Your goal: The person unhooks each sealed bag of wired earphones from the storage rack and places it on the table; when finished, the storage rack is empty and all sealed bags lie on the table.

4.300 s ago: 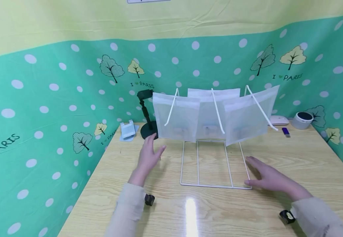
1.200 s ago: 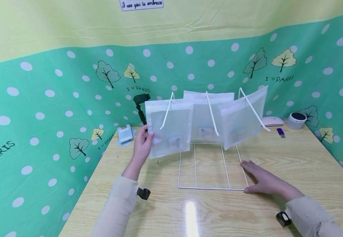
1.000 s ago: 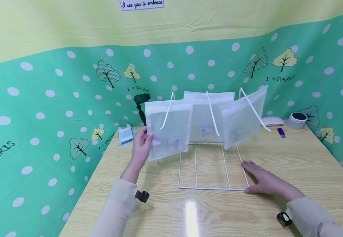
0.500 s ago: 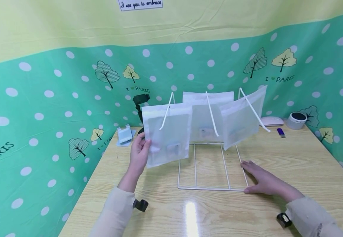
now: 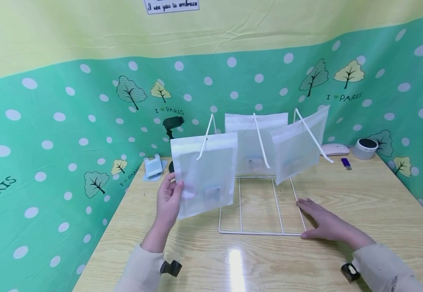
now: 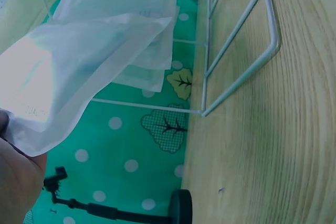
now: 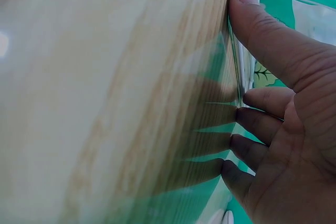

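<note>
My left hand [image 5: 167,200] pinches the left edge of a frosted white zip bag [image 5: 209,170], thumb in front and fingers behind. This bag hangs from the left prong [image 5: 208,129] of a white wire rack [image 5: 259,233], close to the prong's front end. In the left wrist view the bag [image 6: 58,82] bends across, with the hand [image 6: 18,182] at its edge. My right hand [image 5: 324,223] rests at the front right corner of the rack's base. In the right wrist view its fingers [image 7: 257,124] are spread, tips against the tabletop.
Two more frosted bags hang on the middle prong [image 5: 261,140] and right prong [image 5: 314,134]. Behind are a black stand [image 6: 115,212], a light blue phone holder [image 5: 154,166], a white mouse [image 5: 335,149], a purple USB stick [image 5: 346,164] and a round white speaker [image 5: 365,148].
My left hand has reached the left bag, gripped its edge, and drawn it forward along the prong. The right hand has stayed at the rack's corner.
</note>
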A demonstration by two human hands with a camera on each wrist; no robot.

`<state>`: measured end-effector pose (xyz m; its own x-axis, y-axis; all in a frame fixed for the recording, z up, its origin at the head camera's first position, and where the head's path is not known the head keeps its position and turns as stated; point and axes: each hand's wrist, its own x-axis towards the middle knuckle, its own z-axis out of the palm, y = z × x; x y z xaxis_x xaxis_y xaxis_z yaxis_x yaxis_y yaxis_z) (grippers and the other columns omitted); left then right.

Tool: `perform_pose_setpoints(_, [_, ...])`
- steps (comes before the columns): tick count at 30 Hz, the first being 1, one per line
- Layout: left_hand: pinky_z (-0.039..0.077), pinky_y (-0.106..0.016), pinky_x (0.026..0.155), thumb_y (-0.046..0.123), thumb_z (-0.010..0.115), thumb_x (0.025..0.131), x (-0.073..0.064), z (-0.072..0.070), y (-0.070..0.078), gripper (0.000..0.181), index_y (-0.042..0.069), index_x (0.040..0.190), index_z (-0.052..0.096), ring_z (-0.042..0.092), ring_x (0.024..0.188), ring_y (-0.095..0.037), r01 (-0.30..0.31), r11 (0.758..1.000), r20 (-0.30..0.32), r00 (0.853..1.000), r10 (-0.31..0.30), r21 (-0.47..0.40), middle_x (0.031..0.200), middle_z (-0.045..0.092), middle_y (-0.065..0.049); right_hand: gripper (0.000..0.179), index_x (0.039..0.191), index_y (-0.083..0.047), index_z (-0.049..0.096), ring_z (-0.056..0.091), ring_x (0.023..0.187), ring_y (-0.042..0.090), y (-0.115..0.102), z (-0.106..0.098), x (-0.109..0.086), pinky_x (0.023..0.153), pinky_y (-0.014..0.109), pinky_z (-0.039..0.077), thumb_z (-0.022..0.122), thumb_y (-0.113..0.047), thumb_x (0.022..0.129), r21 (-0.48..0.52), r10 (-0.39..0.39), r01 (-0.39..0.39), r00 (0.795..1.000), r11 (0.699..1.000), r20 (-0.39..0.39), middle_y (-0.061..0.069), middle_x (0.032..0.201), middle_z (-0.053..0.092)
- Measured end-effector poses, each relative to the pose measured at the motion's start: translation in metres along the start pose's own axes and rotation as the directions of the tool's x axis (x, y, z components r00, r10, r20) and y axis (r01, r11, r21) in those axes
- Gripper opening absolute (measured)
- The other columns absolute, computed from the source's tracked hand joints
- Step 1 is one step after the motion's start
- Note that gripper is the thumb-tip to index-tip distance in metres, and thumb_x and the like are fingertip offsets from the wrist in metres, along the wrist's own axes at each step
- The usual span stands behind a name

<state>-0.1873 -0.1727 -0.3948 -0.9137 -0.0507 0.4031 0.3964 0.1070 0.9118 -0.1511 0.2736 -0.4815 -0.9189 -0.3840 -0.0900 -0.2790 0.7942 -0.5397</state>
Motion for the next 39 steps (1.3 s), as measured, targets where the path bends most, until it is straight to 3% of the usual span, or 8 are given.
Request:
perform_pose_setpoints(6, [0.057, -0.029, 0.071, 0.004, 0.052, 0.1, -0.012, -0.004, 0.006, 0.024, -0.007, 0.121, 0.053, 0.068, 0.088, -0.012, -0.025, 0.999, -0.026, 0.999, 0.024, -0.023, 0.097, 0.072, -0.002, 0.106, 0.148, 0.002, 0.034, 0.021, 0.137, 0.054, 0.0, 0.001, 0.001, 0.106, 0.068, 0.022, 0.078, -0.055, 0.071, -0.004, -0.001, 0.001, 1.0, 1.0, -0.002, 0.028, 0.152, 0.028])
perform_pose_setpoints(9, [0.058, -0.03, 0.07, 0.003, 0.052, 0.099, -0.017, -0.006, 0.007, 0.023, -0.008, 0.12, 0.052, 0.069, 0.089, -0.013, -0.048, 0.998, -0.015, 0.999, 0.048, -0.046, 0.099, 0.072, 0.003, 0.106, 0.148, 0.003, 0.034, 0.021, 0.137, 0.054, 0.0, 0.001, 0.001, 0.106, 0.068, 0.022, 0.079, -0.055, 0.07, -0.007, -0.008, 0.007, 1.0, 1.0, -0.012, 0.029, 0.152, 0.028])
perform_pose_setpoints(19, [0.056, -0.024, 0.07, -0.004, 0.053, 0.097, -0.037, -0.015, 0.017, 0.02, -0.009, 0.116, 0.054, 0.068, 0.088, -0.009, -0.143, 0.99, -0.034, 0.989, 0.143, 0.015, 0.099, 0.071, 0.008, 0.108, 0.148, 0.003, 0.034, 0.021, 0.136, 0.055, 0.0, 0.002, 0.0, 0.106, 0.069, 0.021, 0.079, -0.055, 0.069, -0.003, 0.0, 0.0, 1.0, 1.0, -0.01, 0.03, 0.152, 0.027])
perform_pose_setpoints(26, [0.054, -0.019, 0.074, -0.014, 0.05, 0.093, -0.049, -0.022, 0.026, 0.022, -0.009, 0.114, 0.056, 0.068, 0.089, -0.007, -0.28, 0.96, -0.016, 0.96, 0.28, 0.008, 0.102, 0.071, 0.008, 0.106, 0.147, 0.004, 0.034, 0.02, 0.137, 0.055, 0.001, 0.003, 0.0, 0.106, 0.068, 0.021, 0.079, -0.054, 0.07, -0.002, -0.018, 0.018, 1.0, 1.0, -0.023, 0.029, 0.152, 0.028])
perform_pose_setpoints(31, [0.053, -0.018, 0.074, -0.014, 0.051, 0.093, -0.055, -0.028, 0.034, 0.025, -0.007, 0.116, 0.058, 0.068, 0.09, -0.007, -0.287, 0.958, -0.038, 0.957, 0.288, 0.015, 0.103, 0.071, 0.007, 0.105, 0.147, 0.004, 0.035, 0.021, 0.136, 0.055, 0.0, 0.002, -0.001, 0.106, 0.069, 0.021, 0.079, -0.052, 0.071, 0.005, -0.021, 0.021, 1.0, 1.0, -0.023, 0.029, 0.151, 0.028])
perform_pose_setpoints(36, [0.052, -0.018, 0.076, -0.015, 0.05, 0.093, -0.054, -0.035, 0.04, 0.027, -0.006, 0.117, 0.059, 0.068, 0.091, -0.009, -0.324, 0.945, -0.032, 0.946, 0.323, -0.045, 0.103, 0.072, 0.004, 0.106, 0.148, 0.004, 0.034, 0.02, 0.137, 0.055, 0.0, 0.002, -0.001, 0.106, 0.068, 0.021, 0.078, -0.054, 0.071, 0.007, -0.018, 0.018, 1.0, 1.0, -0.014, 0.029, 0.152, 0.028])
perform_pose_setpoints(39, [0.053, -0.018, 0.077, -0.012, 0.05, 0.094, -0.051, -0.041, 0.043, 0.026, -0.005, 0.118, 0.059, 0.068, 0.092, -0.009, -0.322, 0.943, -0.048, 0.947, 0.319, -0.083, 0.104, 0.072, 0.003, 0.106, 0.148, 0.004, 0.034, 0.02, 0.137, 0.055, 0.001, 0.002, 0.0, 0.106, 0.068, 0.021, 0.078, -0.055, 0.071, 0.004, -0.018, 0.018, 1.0, 1.0, -0.013, 0.028, 0.152, 0.028])
